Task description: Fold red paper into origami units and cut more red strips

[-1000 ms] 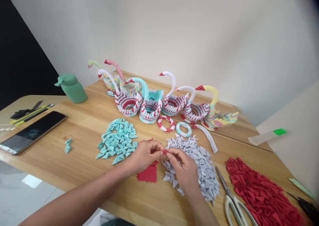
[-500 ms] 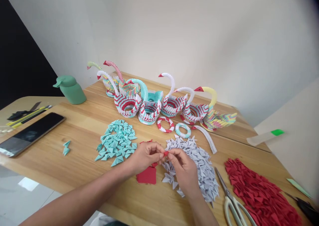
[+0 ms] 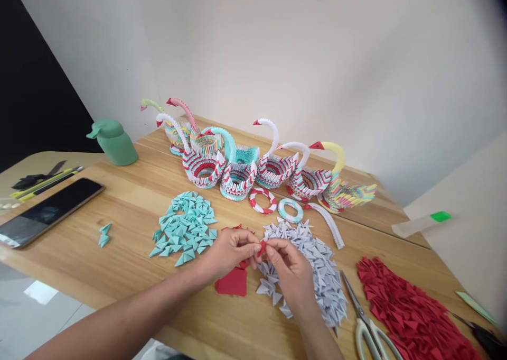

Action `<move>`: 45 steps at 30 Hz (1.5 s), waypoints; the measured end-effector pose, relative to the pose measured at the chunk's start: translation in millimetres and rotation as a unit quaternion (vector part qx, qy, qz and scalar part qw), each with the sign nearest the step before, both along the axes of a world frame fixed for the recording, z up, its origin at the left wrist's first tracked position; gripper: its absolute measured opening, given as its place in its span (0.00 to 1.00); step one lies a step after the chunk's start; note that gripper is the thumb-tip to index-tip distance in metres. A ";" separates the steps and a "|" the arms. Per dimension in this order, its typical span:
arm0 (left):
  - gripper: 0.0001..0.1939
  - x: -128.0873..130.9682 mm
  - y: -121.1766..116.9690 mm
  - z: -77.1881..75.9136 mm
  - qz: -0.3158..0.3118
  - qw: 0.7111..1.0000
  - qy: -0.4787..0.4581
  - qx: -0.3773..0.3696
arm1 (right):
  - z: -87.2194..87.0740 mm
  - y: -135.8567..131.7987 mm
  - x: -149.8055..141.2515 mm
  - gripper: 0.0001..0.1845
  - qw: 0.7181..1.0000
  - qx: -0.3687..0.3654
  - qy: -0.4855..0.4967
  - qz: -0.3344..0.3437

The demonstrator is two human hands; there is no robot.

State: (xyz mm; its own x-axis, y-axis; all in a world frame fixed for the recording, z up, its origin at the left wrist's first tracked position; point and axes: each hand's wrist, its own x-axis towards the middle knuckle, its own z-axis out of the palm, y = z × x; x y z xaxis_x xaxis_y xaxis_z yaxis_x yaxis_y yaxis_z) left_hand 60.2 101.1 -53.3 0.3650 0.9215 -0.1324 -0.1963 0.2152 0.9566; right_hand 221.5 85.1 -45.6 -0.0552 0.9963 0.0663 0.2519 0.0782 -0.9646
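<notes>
My left hand (image 3: 227, 251) and my right hand (image 3: 291, 275) meet above the wooden table (image 3: 130, 201), and both pinch one small red paper piece (image 3: 262, 248) between their fingertips. Flat red paper squares (image 3: 232, 283) lie under my left hand. A heap of white folded triangles (image 3: 319, 267) lies beneath and beside my right hand. To the left is a heap of teal folded triangles (image 3: 184, 225), and at the right a heap of red ones (image 3: 407, 310).
Several modular paper swans (image 3: 237, 164) stand in a row at the back, with two paper rings (image 3: 263, 200) and a white strip (image 3: 328, 223) before them. Scissors (image 3: 366, 323) lie right of my hand. A phone (image 3: 49, 212), pens and a green dispenser (image 3: 113, 141) are at the left.
My hands stayed in place and kept working the small red piece between the fingertips; it now stands more upright. The view shifted slightly.
</notes>
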 end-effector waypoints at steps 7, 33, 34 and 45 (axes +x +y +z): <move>0.10 0.2 -1.8 -0.1 0.034 0.998 0.051 0.025 | -0.9 -1.0 -2.4 0.12 1.000 0.003 -0.020 0.015; 0.10 0.2 -2.5 1.7 0.047 0.994 0.060 0.080 | -4.8 -1.5 -2.8 0.11 0.999 -0.005 -0.032 0.019; 0.10 0.5 -2.9 1.0 0.051 0.993 0.068 0.086 | -5.0 -1.6 -3.3 0.11 0.999 -0.006 -0.032 0.019; 0.05 3.9 -1.0 -6.6 0.041 0.998 0.004 0.050 | -2.0 -2.5 -2.5 0.10 0.999 0.008 -0.035 0.005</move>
